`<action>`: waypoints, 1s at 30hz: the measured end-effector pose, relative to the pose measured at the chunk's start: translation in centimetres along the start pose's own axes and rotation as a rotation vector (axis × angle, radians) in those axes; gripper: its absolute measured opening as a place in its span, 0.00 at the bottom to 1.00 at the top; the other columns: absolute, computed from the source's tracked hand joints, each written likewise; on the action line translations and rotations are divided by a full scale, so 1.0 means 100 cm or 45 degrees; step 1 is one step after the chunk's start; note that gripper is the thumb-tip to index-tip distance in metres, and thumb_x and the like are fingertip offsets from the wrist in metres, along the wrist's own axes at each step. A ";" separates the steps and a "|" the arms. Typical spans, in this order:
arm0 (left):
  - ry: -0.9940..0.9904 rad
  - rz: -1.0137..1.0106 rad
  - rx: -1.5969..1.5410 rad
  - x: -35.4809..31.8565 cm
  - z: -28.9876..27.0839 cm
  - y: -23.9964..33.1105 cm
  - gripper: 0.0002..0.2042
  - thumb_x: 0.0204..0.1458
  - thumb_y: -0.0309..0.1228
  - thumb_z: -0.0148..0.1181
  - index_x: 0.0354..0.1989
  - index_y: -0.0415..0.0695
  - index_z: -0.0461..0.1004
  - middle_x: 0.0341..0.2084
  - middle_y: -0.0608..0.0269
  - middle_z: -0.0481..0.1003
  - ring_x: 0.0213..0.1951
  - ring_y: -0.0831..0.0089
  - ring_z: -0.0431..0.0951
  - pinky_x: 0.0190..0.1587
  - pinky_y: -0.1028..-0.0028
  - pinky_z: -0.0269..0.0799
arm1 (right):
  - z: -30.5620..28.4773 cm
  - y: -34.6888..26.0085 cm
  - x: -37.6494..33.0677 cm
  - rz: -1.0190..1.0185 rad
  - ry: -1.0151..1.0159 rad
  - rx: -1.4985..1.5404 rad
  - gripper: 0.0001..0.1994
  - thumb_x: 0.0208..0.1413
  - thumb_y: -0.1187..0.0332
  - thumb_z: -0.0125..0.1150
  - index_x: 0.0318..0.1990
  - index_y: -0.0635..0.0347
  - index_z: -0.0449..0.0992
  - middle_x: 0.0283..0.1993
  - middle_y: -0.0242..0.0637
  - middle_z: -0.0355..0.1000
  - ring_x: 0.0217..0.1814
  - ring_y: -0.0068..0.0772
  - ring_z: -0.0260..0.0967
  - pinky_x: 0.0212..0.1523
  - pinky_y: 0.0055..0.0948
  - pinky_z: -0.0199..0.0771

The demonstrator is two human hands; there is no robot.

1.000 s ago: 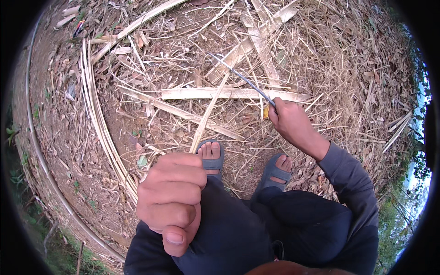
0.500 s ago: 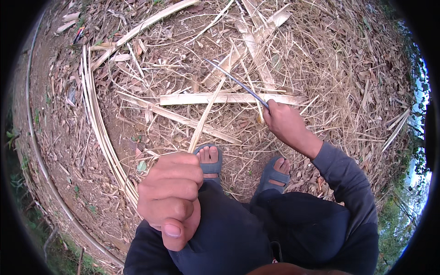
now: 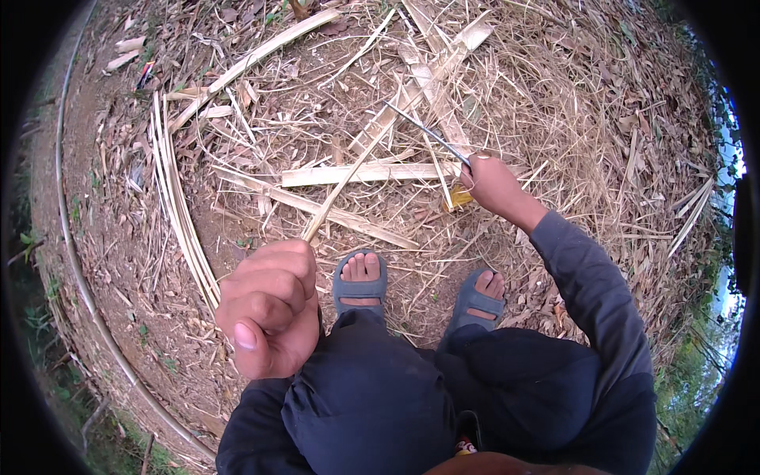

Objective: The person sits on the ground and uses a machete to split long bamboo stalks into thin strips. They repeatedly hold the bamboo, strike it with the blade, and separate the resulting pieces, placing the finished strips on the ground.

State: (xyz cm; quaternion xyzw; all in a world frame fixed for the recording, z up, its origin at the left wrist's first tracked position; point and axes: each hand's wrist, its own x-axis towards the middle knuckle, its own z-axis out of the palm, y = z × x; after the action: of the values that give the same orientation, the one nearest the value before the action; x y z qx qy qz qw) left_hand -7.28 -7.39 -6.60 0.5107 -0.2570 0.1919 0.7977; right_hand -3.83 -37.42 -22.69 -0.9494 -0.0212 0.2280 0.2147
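Observation:
My left hand (image 3: 271, 305) is a closed fist over my left knee, wrapped round the end of a thin pale bamboo strip (image 3: 342, 188). From the fist the strip runs away and to the right, over wider split pieces on the ground. My right hand (image 3: 497, 190), out in front of my right foot, grips a knife whose long narrow dark blade (image 3: 427, 129) points away and to the left. The knife's handle is hidden in the fingers. Blade and strip look apart at this moment.
A flat bamboo slat (image 3: 360, 174) lies crosswise before my sandalled feet, with another slat (image 3: 336, 214) slanting below it. A bundle of long strips (image 3: 176, 194) curves along the left. Shavings (image 3: 554, 119) litter the right. Beside my right hand is something yellow (image 3: 457, 198).
My left hand has moved left and slightly away from me, still gripping the strip, which now slants more. The right hand has shifted slightly up and right with the knife, whose tip has swung right.

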 end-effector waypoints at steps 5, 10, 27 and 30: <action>-0.015 0.012 0.003 0.004 -0.005 0.007 0.24 0.63 0.35 0.41 0.12 0.46 0.50 0.05 0.70 0.49 0.08 0.77 0.44 0.14 0.71 0.38 | 0.008 -0.023 -0.015 -0.266 0.108 -0.167 0.15 0.65 0.62 0.53 0.37 0.69 0.73 0.27 0.56 0.76 0.30 0.59 0.77 0.33 0.51 0.79; -0.029 -0.057 0.030 0.001 -0.004 0.000 0.23 0.64 0.39 0.36 0.13 0.51 0.50 0.06 0.72 0.49 0.10 0.78 0.43 0.17 0.72 0.42 | 0.015 0.031 0.005 -0.094 0.093 -0.147 0.16 0.65 0.63 0.52 0.36 0.71 0.74 0.27 0.58 0.76 0.31 0.62 0.76 0.37 0.54 0.77; -0.168 -0.539 -0.332 0.139 -0.015 0.062 0.23 0.69 0.40 0.37 0.16 0.54 0.53 0.08 0.76 0.47 0.12 0.82 0.42 0.17 0.75 0.40 | 0.001 0.029 -0.002 0.075 -0.010 0.163 0.26 0.66 0.50 0.54 0.48 0.71 0.76 0.46 0.59 0.76 0.50 0.54 0.76 0.54 0.47 0.74; -0.215 -0.930 -0.473 0.205 -0.007 0.024 0.22 0.69 0.37 0.40 0.16 0.54 0.53 0.08 0.77 0.47 0.11 0.82 0.43 0.16 0.77 0.42 | -0.023 0.010 -0.010 0.012 0.061 0.270 0.29 0.69 0.46 0.49 0.55 0.69 0.74 0.47 0.56 0.76 0.55 0.46 0.75 0.54 0.43 0.74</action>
State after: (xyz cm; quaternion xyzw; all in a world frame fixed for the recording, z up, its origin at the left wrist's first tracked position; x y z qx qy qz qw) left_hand 7.79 -4.93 7.33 0.4296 -0.1535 -0.1959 0.8681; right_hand -3.80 -39.35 -20.80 -0.9267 0.0125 0.2071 0.3134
